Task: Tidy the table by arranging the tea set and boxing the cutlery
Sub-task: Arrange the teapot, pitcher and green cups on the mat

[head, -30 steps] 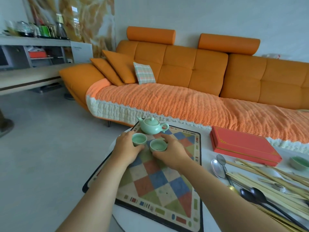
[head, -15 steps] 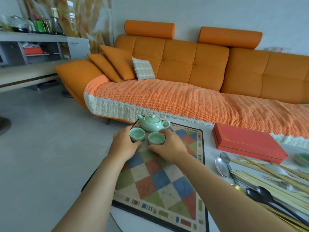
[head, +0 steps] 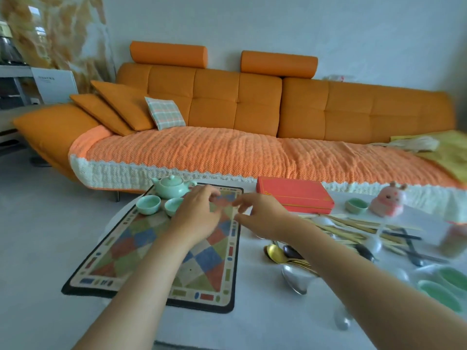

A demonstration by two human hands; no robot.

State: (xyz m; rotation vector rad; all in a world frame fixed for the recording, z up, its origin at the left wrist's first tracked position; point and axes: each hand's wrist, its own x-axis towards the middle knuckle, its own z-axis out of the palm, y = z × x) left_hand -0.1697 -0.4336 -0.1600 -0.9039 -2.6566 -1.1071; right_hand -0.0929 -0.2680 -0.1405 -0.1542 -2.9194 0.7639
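Observation:
A pale green teapot point(head: 169, 186) stands at the far left corner of the chequered mat point(head: 141, 251). Two matching cups sit just in front of it: one point(head: 148, 203) to the left, the other point(head: 173, 205) partly behind my left hand point(head: 198, 214). Both hands hover over the mat's far right part, fingers loosely spread, holding nothing. My right hand point(head: 262, 215) is beside the closed red box point(head: 294, 194). A third green cup point(head: 356, 205) stands right of the box. Chopsticks point(head: 346, 227) and spoons point(head: 283, 252) lie scattered on the white table.
A pink plush toy point(head: 388, 199) sits beside the third cup. Green dishes point(head: 444, 286) lie blurred at the right edge. A cup-like object point(head: 454, 239) stands blurred near them. The orange sofa point(head: 227, 109) runs behind the table.
Both hands have let go of the two cups and moved right, away from them. The view has swung right, bringing the third cup, plush toy and more cutlery into sight.

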